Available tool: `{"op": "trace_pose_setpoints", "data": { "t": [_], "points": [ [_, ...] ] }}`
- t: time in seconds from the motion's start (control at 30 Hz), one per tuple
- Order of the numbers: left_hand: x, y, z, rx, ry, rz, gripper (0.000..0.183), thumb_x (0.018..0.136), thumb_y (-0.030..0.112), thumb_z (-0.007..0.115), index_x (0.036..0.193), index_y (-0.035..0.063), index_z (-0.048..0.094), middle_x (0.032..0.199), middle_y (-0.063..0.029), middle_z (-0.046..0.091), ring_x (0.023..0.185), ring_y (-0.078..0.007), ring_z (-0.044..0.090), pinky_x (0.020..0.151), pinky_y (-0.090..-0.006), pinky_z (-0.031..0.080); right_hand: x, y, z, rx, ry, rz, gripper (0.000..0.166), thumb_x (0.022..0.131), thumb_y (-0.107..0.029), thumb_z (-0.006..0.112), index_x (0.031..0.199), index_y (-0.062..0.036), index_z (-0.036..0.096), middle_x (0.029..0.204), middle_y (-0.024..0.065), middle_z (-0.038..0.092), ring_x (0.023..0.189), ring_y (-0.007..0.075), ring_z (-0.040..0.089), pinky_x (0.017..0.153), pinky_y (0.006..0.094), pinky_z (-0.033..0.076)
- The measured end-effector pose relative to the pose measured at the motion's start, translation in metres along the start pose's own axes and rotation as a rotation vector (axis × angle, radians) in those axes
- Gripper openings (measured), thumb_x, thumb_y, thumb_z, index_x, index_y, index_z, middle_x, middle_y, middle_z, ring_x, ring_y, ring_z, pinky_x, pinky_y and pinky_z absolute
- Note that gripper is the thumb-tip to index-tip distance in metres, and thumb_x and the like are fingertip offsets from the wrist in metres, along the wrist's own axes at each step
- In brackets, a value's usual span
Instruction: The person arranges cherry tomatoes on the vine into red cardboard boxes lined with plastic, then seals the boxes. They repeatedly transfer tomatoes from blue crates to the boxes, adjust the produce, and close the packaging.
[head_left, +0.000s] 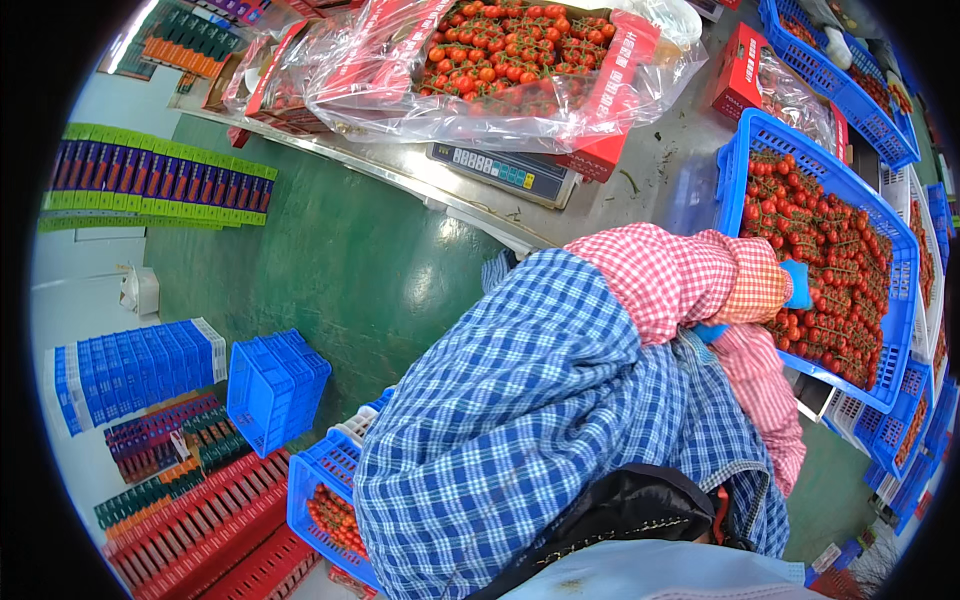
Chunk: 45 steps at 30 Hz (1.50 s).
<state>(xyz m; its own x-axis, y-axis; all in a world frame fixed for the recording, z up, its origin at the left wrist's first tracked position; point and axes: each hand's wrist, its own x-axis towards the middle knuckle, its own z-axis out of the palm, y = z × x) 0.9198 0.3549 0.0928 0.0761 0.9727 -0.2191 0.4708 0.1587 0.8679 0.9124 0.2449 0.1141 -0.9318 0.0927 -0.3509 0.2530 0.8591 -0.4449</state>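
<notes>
My left hand (796, 285) wears a blue glove and shows just past an orange checked cuff. It is over the near side of a blue plastic crate (742, 127) of cherry tomatoes on the vine (832, 277). Its fingers are mostly out of sight, so any grip is unclear. Under the left forearm, my right hand (709, 332), also blue-gloved, shows only as a small patch against the sleeves and blue checked apron. Farther up, a red carton (600, 154) lined with clear plastic film holds more cherry tomatoes (510, 52) and rests on a digital scale (487, 165).
The metal table (645, 180) carries stem scraps and another red carton (739, 75). More blue crates (847, 82) line the right side, where gloved hands of another person show. Empty blue crates (277, 382) and stacked red cartons (202, 517) stand on the left.
</notes>
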Motion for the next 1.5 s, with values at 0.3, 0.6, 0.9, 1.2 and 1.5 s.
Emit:
{"op": "trace_pose_setpoints", "data": {
  "t": [0.3, 0.6, 0.9, 1.2, 1.5],
  "points": [
    [0.014, -0.048, 0.001, 0.564, -0.451, 0.251, 0.061, 0.071, 0.043, 0.061, 0.118, 0.0051, 0.056, 0.112, -0.0166, 0.059, 0.102, -0.0319, 0.056, 0.085, -0.0454, 0.047, 0.028, -0.005, 0.001, 0.024, -0.029, -0.048, 0.035, 0.079, -0.008, 0.056, 0.114, -0.0031, 0.055, 0.107, 0.0107, 0.060, 0.096, 0.0188, 0.058, 0.084, 0.0290, 0.046],
    [-0.193, -0.019, -0.127, -0.222, 0.111, 0.830, 0.035, 0.077, 0.016, 0.059, 0.112, 0.0088, 0.060, 0.099, -0.0139, 0.063, 0.090, -0.0268, 0.061, 0.081, -0.0357, 0.048, 0.069, -0.014, 0.008, 0.031, -0.051, -0.096, 0.032, 0.082, -0.007, 0.055, 0.113, -0.0014, 0.056, 0.104, 0.0106, 0.061, 0.095, 0.0160, 0.058, 0.082, 0.0280, 0.046],
    [-0.370, -0.139, -0.411, 0.056, 0.523, 0.296, 0.028, 0.086, 0.012, 0.057, 0.113, 0.0054, 0.060, 0.110, -0.0062, 0.063, 0.094, -0.0120, 0.058, 0.081, -0.0260, 0.047, 0.055, -0.158, -0.167, 0.810, 0.537, -0.467, 0.022, 0.084, -0.009, 0.051, 0.100, 0.0036, 0.062, 0.092, 0.0102, 0.064, 0.085, 0.0173, 0.061, 0.073, 0.0276, 0.048],
    [-0.309, -0.282, -0.584, 0.762, 0.680, -0.237, 0.062, 0.078, 0.056, 0.055, 0.111, 0.0030, 0.058, 0.101, -0.0209, 0.061, 0.097, -0.0341, 0.059, 0.085, -0.0414, 0.046, 0.292, -0.098, -0.155, -0.327, 0.392, 0.197, 0.048, 0.076, -0.035, 0.063, 0.103, 0.0019, 0.048, 0.094, 0.0236, 0.057, 0.090, 0.0379, 0.057, 0.078, 0.0446, 0.047],
    [-0.227, -0.290, -0.566, 0.824, 0.471, -0.624, 0.072, 0.069, 0.049, 0.064, 0.118, -0.0016, 0.052, 0.109, -0.0214, 0.059, 0.102, -0.0288, 0.059, 0.084, -0.0393, 0.048, 0.311, -0.084, -0.150, 0.061, 0.409, 0.249, 0.022, 0.074, -0.016, 0.064, 0.089, -0.0014, 0.058, 0.078, 0.0146, 0.063, 0.070, 0.0247, 0.062, 0.064, 0.0320, 0.052]
  ]
}}
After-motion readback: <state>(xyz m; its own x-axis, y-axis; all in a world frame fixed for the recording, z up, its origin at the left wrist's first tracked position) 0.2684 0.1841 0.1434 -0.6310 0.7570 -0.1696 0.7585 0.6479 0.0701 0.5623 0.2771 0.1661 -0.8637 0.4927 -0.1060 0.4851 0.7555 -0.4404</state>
